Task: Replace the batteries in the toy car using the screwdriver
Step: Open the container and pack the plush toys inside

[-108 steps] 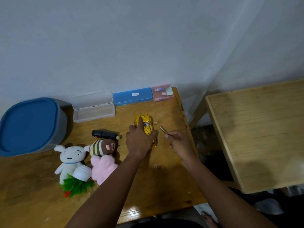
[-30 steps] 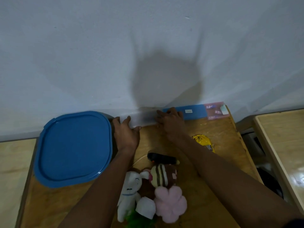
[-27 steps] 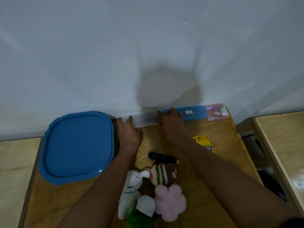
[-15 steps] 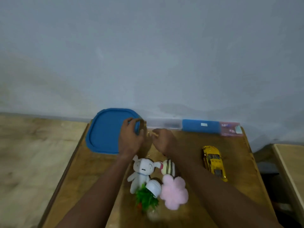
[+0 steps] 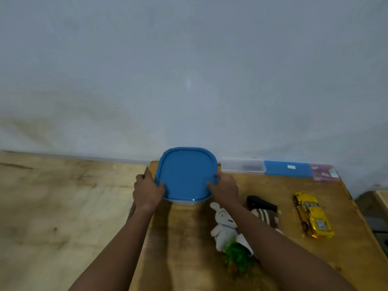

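Observation:
The yellow toy car [image 5: 312, 215] lies on the wooden table [image 5: 184, 238] at the right, wheels down, away from both hands. No screwdriver or batteries are visible. My left hand [image 5: 148, 191] grips the left edge of a blue-lidded container [image 5: 185, 173] at the table's back left. My right hand [image 5: 224, 187] grips the container's right edge. Both hands close around the lid's rim.
A clear plastic box [image 5: 242, 165], a blue case [image 5: 287, 169] and a pink box [image 5: 324, 172] line the wall. A white plush rabbit [image 5: 223, 226], a striped plush [image 5: 266, 216], a black object [image 5: 259, 201] and a green plant toy [image 5: 239, 259] lie beside my right arm.
My hands left the clear box by the wall and moved left onto the blue-lidded container, one on each side. The view has shifted left and pulled back.

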The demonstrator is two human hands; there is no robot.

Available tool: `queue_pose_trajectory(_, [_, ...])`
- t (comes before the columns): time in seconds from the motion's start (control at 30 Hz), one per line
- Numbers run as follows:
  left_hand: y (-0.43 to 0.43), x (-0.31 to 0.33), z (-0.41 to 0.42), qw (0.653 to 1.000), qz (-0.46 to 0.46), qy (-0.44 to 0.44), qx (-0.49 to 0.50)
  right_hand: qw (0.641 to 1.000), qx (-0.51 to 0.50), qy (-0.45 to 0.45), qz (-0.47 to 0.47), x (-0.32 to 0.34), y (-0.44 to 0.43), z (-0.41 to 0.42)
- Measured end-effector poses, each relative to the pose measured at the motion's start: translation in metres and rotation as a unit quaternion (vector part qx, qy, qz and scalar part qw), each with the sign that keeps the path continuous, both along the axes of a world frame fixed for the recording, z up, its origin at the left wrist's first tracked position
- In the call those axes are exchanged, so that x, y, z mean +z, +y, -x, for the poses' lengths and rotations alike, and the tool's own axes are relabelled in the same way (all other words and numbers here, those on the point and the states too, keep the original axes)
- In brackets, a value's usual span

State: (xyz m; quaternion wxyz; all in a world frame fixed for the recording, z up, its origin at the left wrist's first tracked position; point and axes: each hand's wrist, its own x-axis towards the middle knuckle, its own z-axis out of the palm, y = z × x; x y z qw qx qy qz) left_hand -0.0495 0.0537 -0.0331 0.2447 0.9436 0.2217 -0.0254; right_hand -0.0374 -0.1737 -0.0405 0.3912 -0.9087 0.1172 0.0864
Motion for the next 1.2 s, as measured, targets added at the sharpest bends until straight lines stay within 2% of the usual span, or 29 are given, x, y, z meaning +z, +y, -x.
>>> queue_pose_trajectory(0.13, [0.019, -0.002, -0.004, 0.998, 0.061, -0.017, -0.006, 0.997, -0.073, -0.012, -0.003, -0.010, 0.015, 0.000])
queue_pose_trajectory(0.4, [0.029, 0.000, -0.025, 0.989, 0.146, 0.014, 0.030, 0.993, -0.114, 0.031, 0.013, 0.002, 0.022, -0.009])
queue_pose_trajectory(0.7, [0.044, -0.008, -0.042, 0.964, 0.246, 0.053, 0.089, 0.971, -0.223, 0.060, -0.064, -0.002, 0.023, -0.013])
queue_pose_trajectory(1.0, [0.042, -0.009, -0.035, 0.947, 0.306, 0.017, 0.102, 0.971, -0.224, 0.011, -0.079, 0.008, 0.028, -0.008])
queue_pose_trajectory(1.1, [0.038, -0.005, -0.023, 0.937, 0.328, -0.020, 0.120, 0.971, -0.208, 0.009, -0.115, 0.019, 0.030, -0.007])
queue_pose_trajectory(1.2, [0.032, 0.003, -0.008, 0.910, 0.377, -0.079, 0.151, 0.970, -0.198, -0.016, -0.138, 0.023, 0.029, 0.007])
